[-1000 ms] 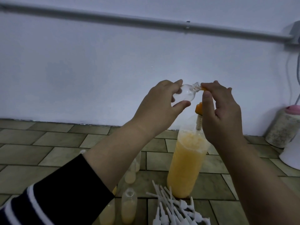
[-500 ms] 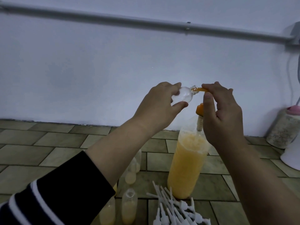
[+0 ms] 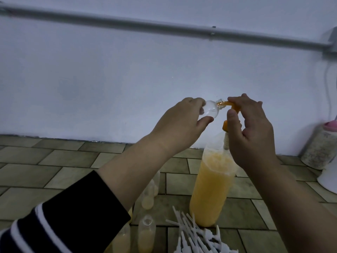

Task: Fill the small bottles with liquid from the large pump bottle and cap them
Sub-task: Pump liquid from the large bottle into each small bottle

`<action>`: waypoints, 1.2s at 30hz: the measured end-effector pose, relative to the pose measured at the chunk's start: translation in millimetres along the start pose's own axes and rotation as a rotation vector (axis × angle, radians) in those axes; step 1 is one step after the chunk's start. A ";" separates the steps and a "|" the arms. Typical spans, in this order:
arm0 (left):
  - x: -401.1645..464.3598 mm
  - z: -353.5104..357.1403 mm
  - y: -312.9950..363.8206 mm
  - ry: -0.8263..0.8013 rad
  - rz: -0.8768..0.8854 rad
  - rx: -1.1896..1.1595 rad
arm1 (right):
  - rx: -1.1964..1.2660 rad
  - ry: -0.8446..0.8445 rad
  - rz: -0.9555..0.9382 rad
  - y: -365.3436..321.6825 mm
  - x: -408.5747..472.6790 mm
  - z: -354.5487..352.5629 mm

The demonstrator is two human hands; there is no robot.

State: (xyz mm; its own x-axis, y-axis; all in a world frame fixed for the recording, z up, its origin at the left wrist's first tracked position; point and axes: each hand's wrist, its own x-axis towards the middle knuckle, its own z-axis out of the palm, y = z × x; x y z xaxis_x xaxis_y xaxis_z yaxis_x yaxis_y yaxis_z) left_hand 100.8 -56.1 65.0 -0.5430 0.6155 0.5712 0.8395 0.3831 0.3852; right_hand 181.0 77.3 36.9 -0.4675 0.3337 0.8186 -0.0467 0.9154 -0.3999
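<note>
Head view: the left hand [image 3: 179,125] grips a small clear plastic bottle [image 3: 83,111] tilted sideways, mouth meeting the orange pump spout [image 3: 230,105], which the right hand [image 3: 252,130] pinches atop the tall bottle of yellow-orange liquid [image 3: 212,185], apparently to fill it.

The place looked like a plain domestic utility corner: a bare white wall [image 3: 127,70] crossed by a surface-mounted pipe [image 3: 164,27], a brown tiled floor [image 3: 45,170] used as the worktop, and a pink-lidded jar [image 3: 321,145] nearby.
</note>
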 end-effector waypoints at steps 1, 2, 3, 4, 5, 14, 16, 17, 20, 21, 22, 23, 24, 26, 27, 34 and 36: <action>0.2 0.4 0.1 -0.002 0.000 -0.002 | -0.008 0.001 0.004 0.8 -0.9 0.1; 0.1 0.8 0.2 -0.005 0.002 -0.002 | -0.014 0.003 0.012 2.1 -1.9 0.9; -0.3 1.7 0.2 -0.009 0.005 0.001 | -0.013 0.004 0.025 3.1 -3.5 2.0; -0.9 2.4 0.4 -0.014 0.009 0.004 | 0.000 0.002 0.039 4.3 -4.9 3.6; -1.9 3.6 0.4 -0.025 0.008 0.008 | 0.020 -0.002 0.051 5.4 -6.8 5.9; -0.2 -5.7 4.9 -0.036 0.011 0.038 | 0.026 -0.033 -0.015 1.0 -2.7 -6.8; 1.2 -6.0 7.2 -0.024 0.022 0.061 | 0.033 -0.008 -0.015 0.5 -2.9 -5.2; 1.0 -4.7 8.0 -0.024 0.023 0.061 | 0.024 0.006 -0.015 0.9 -4.3 -3.1; -0.9 -0.8 7.9 -0.019 0.024 0.045 | -0.010 0.087 -0.030 4.6 -10.3 6.0; -1.4 0.7 7.4 -0.019 0.026 0.049 | -0.009 0.112 -0.027 5.7 -12.3 9.2; -2.1 2.2 6.9 -0.024 0.026 0.056 | -0.001 0.126 -0.021 7.1 -14.0 11.8; -2.9 3.8 6.5 -0.035 0.022 0.059 | 0.008 0.127 -0.016 8.2 -15.9 13.8; -3.9 5.0 6.4 -0.048 0.015 0.059 | 0.015 0.124 -0.016 9.6 -17.9 14.6; -4.5 5.2 6.4 -0.059 0.009 0.058 | 0.023 0.109 -0.025 10.9 -18.8 12.9; -3.9 4.3 6.6 -0.055 0.012 0.057 | 0.019 0.097 -0.029 9.9 -17.7 10.9; 2.1 -5.1 7.7 -0.009 0.020 0.034 | -0.010 0.084 -0.057 1.1 -5.3 4.3; 1.1 -2.4 7.9 -0.010 0.024 0.030 | -0.022 0.122 -0.046 4.4 -8.2 11.0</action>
State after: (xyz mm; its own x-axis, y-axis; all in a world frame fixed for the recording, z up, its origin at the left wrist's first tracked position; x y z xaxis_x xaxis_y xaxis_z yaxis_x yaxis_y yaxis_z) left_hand 106.8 -54.1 70.4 -0.5228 0.6313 0.5728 0.8524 0.3888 0.3496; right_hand 174.9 76.1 23.9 -0.3545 0.3151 0.8803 -0.0456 0.9345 -0.3529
